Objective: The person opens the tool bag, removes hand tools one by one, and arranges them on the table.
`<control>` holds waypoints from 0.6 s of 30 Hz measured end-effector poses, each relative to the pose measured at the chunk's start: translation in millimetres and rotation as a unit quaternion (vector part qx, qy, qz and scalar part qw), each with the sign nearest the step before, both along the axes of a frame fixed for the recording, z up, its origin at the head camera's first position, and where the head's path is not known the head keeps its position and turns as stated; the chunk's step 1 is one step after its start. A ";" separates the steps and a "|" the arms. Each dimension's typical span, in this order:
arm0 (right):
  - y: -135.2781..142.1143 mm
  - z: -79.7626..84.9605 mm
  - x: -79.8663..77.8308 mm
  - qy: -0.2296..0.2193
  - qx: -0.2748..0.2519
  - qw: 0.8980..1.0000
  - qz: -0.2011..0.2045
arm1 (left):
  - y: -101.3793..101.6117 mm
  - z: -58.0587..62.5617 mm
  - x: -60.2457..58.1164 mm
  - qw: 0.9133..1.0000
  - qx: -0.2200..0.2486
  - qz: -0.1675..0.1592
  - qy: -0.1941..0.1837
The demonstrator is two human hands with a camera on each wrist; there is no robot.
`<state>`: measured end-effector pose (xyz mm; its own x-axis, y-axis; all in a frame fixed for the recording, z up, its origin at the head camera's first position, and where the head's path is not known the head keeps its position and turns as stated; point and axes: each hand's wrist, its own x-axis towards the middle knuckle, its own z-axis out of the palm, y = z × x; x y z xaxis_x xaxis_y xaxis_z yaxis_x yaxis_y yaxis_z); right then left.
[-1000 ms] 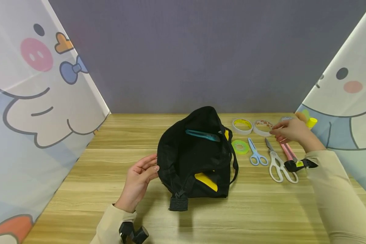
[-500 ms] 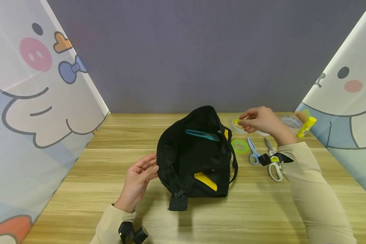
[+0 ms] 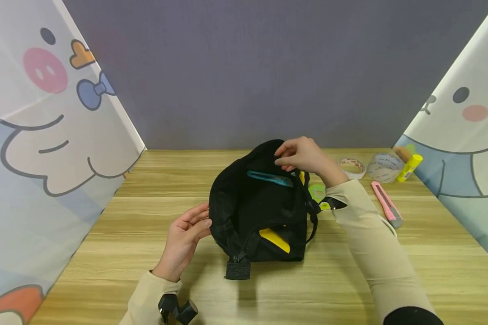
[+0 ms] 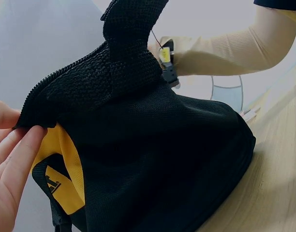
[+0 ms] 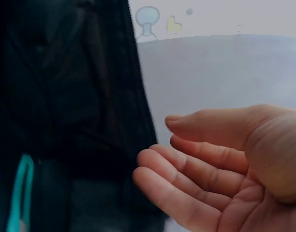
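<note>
A black zippered bag (image 3: 264, 212) with yellow patches stands with its mouth agape on the table. My left hand (image 3: 180, 242) pinches the bag's left rim; the left wrist view shows thumb and fingertips at the zipper edge, beside a yellow panel (image 4: 68, 191). Inside the bag lies a teal utility knife (image 3: 269, 179), also seen at the lower left of the right wrist view. My right hand (image 3: 303, 156) is over the bag's upper right rim, fingers loosely bent. Nothing is between its thumb and fingers (image 5: 179, 191) in the right wrist view.
Right of the bag lie a green tape roll (image 3: 317, 192), a clear tape roll (image 3: 352, 168), a wide tape roll (image 3: 385, 168), a yellow glue stick (image 3: 410, 168) and a pink utility knife (image 3: 386, 204). My right forearm (image 3: 374, 243) covers part of this area. A grey wall (image 3: 236, 76) rises behind.
My right hand has swept left from beside the pink utility knife, across the tape rolls, to the bag's mouth. The left hand and the bag stay nearly in place.
</note>
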<state>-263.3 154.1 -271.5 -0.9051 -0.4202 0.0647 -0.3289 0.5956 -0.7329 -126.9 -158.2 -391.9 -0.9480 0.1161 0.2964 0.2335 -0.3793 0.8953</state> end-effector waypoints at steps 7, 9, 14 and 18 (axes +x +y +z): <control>-32.8 -9.6 -17.9 -0.044 0.062 0.994 0.075 | -0.2 -0.3 -0.5 1.000 -0.003 0.000 0.001; -40.1 -13.0 -23.8 -0.056 0.082 0.991 0.091 | -0.4 -0.3 -0.7 1.000 -0.003 -0.001 0.001; -53.3 -23.5 -36.7 -0.086 0.128 0.983 0.103 | -0.9 -0.4 -1.1 1.000 -0.002 -0.002 0.000; -57.5 -35.2 -46.0 -0.120 0.151 0.977 0.092 | -1.2 -0.5 -1.4 1.000 -0.003 -0.002 0.000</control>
<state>-309.3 96.6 -306.6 -0.7869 -0.5439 -0.2915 -0.2914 0.7439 -0.6014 -128.3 -159.4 -392.5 -0.9477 0.1222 0.2950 0.2312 -0.3746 0.8979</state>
